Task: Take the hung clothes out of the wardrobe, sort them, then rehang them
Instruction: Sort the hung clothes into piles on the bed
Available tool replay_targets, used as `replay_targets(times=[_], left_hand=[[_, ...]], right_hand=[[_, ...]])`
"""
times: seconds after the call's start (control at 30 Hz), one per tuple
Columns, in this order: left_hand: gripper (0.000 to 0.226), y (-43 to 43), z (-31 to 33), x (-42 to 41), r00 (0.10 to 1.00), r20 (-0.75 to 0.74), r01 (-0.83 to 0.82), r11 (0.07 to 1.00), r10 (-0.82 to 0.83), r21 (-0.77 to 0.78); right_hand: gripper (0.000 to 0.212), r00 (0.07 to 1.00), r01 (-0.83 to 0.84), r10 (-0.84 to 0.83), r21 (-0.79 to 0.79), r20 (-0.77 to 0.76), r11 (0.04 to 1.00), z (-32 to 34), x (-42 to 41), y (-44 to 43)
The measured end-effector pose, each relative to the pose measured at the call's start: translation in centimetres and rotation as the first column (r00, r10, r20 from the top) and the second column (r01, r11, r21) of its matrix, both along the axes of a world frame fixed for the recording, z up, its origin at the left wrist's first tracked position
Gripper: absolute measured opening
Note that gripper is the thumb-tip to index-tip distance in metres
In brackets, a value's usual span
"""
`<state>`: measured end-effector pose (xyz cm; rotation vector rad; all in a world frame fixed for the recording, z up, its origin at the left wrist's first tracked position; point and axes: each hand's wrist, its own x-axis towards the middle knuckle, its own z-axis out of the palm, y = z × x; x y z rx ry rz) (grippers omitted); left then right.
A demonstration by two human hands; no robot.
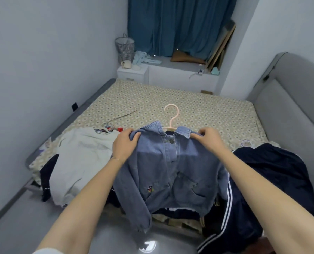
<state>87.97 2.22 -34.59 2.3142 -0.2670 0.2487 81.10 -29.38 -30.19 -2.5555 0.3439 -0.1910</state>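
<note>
A: Your left hand [124, 145] grips the denim jacket [169, 173] at the shoulder on the 9 o'clock side of its collar. The fingers are curled over a fold of cloth.

B: Your right hand [210, 139] matches it on the 3 o'clock side. Its fingers pinch the shoulder just beside the collar.

A: The jacket sits on a pink hanger [171, 116]. You can see the hook rising out of the collar toward 12 o'clock, over the patterned bed [189, 105].

B: The jacket's front faces you, and a button shows just below the collar. The body drops toward 6 o'clock past the bed's near edge, with one sleeve dangling at 7 o'clock. I cannot tell whether it rests on the clothes beneath it.

A: At 9 o'clock from the jacket a white top [83, 162] lies spread on the bed, with a dark garment [47, 178] at its outer side.

B: At 4 o'clock there is a heap of navy clothes [273, 180] with white stripes. It touches the jacket's side and lies partly under your right forearm.

A: Far off at 12 o'clock a blue curtain [180, 24] hangs above a ledge. At 11 o'clock a checked basket [125, 48] stands there, near a white nightstand [132, 73].

B: A grey padded headboard [290, 99] runs along the bed at 3 o'clock. You wear a thin bracelet [116, 158] on your left wrist.
</note>
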Motion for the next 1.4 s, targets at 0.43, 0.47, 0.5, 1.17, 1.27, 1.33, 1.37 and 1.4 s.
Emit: replay_targets(times=[0.43, 0.47, 0.5, 1.17, 1.27, 1.33, 1.37, 1.4], left_hand=[[0.029, 17.0, 1.1, -2.9, 0.999, 0.011, -0.044, 0.998, 0.043, 0.041], [0.030, 18.5, 1.2, -3.0, 0.999, 0.001, -0.048, 0.998, 0.048, 0.040], [0.031, 20.0, 1.2, -3.2, 0.999, -0.004, -0.052, 0.998, 0.053, 0.043], [0.036, 43.7, 0.0, 2.3, 0.984, -0.064, -0.163, 0.986, 0.165, 0.025], [0.038, 45.4, -0.5, 4.2, 0.975, -0.069, -0.203, 0.975, 0.210, 0.087], [0.037, 46.2, -0.6, 5.7, 0.970, -0.082, -0.218, 0.970, 0.228, 0.108], [0.035, 46.6, -0.6, 6.3, 0.969, -0.087, -0.222, 0.968, 0.233, 0.116], [0.033, 46.8, -0.6, 7.0, 0.968, -0.089, -0.224, 0.967, 0.236, 0.120]], right_hand=[[0.054, 0.988, -0.157, 0.154, -0.157, -0.031, 0.975, 2.7, -0.4, 15.7], [0.054, 0.987, -0.161, 0.159, -0.153, -0.027, 0.975, 2.7, -0.4, 17.2], [0.054, 0.987, -0.162, 0.159, -0.148, -0.028, 0.976, 2.6, -0.4, 18.8], [0.055, 0.963, -0.263, 0.260, -0.034, -0.073, 0.964, -1.4, 5.4, 42.6], [0.056, 0.959, -0.276, 0.275, -0.007, -0.066, 0.961, -2.4, 7.4, 44.5], [0.055, 0.957, -0.281, 0.281, 0.011, -0.071, 0.960, -2.8, 8.9, 45.5], [0.055, 0.957, -0.280, 0.281, 0.021, -0.074, 0.960, -3.0, 9.7, 45.8], [0.054, 0.955, -0.286, 0.287, 0.027, -0.076, 0.958, -3.2, 10.6, 46.1]])
